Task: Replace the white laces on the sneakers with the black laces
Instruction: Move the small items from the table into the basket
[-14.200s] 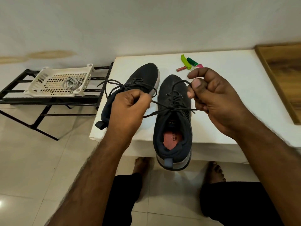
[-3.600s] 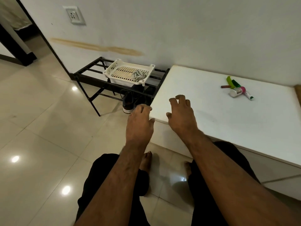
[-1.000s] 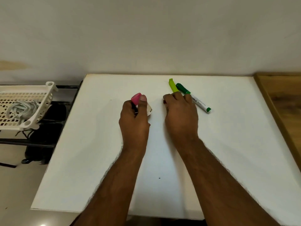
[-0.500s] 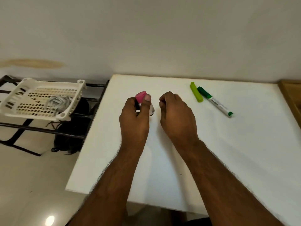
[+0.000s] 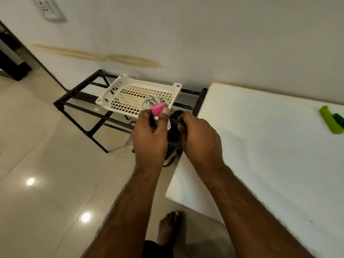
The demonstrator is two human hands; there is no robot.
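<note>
Grey-white laces (image 5: pixel 149 102) lie bundled in a white perforated basket (image 5: pixel 119 88) on a black metal rack (image 5: pixel 78 93). Dark sneakers (image 5: pixel 175 116) stand under the rack's shelf, mostly hidden behind my hands; their laces cannot be made out. My left hand (image 5: pixel 150 135) grips a small white tube with a pink cap (image 5: pixel 157 109), held up in front of the basket. Beside it, my right hand (image 5: pixel 201 140) is curled at the table's left edge, with a sliver of a thin reddish stick (image 5: pixel 179 123) showing at its fingertips.
A white table (image 5: pixel 260 146) fills the right side. A light green clip (image 5: pixel 328 119) and a green marker (image 5: pixel 339 118) lie at its far right. The tiled floor (image 5: pixel 46 164) spreads left; my bare foot (image 5: pixel 169 226) is below. A wall socket (image 5: pixel 48 8) is upper left.
Both hands have left the tabletop and moved left, past the table's edge toward the rack and basket, carrying the pink-capped tube. The view has swung left with them.
</note>
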